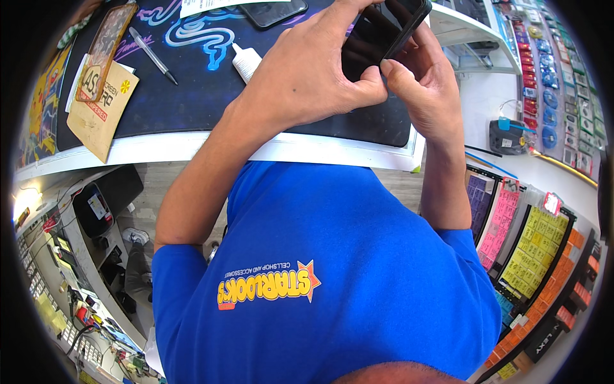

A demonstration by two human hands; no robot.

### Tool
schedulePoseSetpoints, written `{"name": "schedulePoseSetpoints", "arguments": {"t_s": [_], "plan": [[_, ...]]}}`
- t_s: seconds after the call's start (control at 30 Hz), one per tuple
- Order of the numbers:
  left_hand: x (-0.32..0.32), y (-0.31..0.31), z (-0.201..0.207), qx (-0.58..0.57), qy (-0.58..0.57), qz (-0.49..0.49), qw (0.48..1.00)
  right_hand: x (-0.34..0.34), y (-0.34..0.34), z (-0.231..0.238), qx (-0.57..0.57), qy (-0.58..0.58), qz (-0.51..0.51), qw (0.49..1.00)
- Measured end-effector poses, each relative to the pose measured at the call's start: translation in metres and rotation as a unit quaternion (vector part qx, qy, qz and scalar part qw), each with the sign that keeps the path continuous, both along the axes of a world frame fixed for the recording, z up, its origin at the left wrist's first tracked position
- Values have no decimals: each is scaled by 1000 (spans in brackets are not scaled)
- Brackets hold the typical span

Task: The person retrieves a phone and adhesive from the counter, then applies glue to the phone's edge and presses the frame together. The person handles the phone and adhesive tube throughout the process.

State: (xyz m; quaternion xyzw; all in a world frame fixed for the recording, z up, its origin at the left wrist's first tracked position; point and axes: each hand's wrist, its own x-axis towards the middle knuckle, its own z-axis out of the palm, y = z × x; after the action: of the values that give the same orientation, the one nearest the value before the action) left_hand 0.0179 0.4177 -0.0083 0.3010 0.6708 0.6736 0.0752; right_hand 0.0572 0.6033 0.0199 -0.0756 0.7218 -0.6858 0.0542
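A black smartphone is held tilted above the dark desk mat, near the top of the head view. My left hand grips its left side, with the thumb at the lower edge. On the other side, my right hand has its fingers behind the phone and its thumb at the lower right corner. Some of the left fingers are cut off or hidden by the phone. Close to the left wrist lies a white tube with a nozzle, partly covered by the forearm.
On the patterned mat lie a pen, another dark phone and a white paper. At the left, a clear phone case overlaps a tan envelope beyond the white desk edge. Hanging packets line the right wall.
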Motion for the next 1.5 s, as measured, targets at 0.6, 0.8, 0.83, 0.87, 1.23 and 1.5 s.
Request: {"name": "schedulePoseSetpoints", "arguments": {"t_s": [0.6,0.8,0.83,0.87,1.23,1.5], "plan": [[3,-5,9,2,-10,-18,1000,-3,5,-5,-14,8,5,1000],[2,-4,10,-11,1,2,1000,-5,6,-7,-11,22,14,1000],[4,-4,13,-19,10,9,1000,-6,4,-6,-18,23,14,999],[4,-4,12,-18,12,8,1000,-6,3,-5,-25,24,15,999],[4,-1,13,-12,2,18,1000,-12,4,-7,-72,7,33,997],[3,-1,13,-2,-13,10,1000,-14,7,-5,-53,13,36,998]]}}
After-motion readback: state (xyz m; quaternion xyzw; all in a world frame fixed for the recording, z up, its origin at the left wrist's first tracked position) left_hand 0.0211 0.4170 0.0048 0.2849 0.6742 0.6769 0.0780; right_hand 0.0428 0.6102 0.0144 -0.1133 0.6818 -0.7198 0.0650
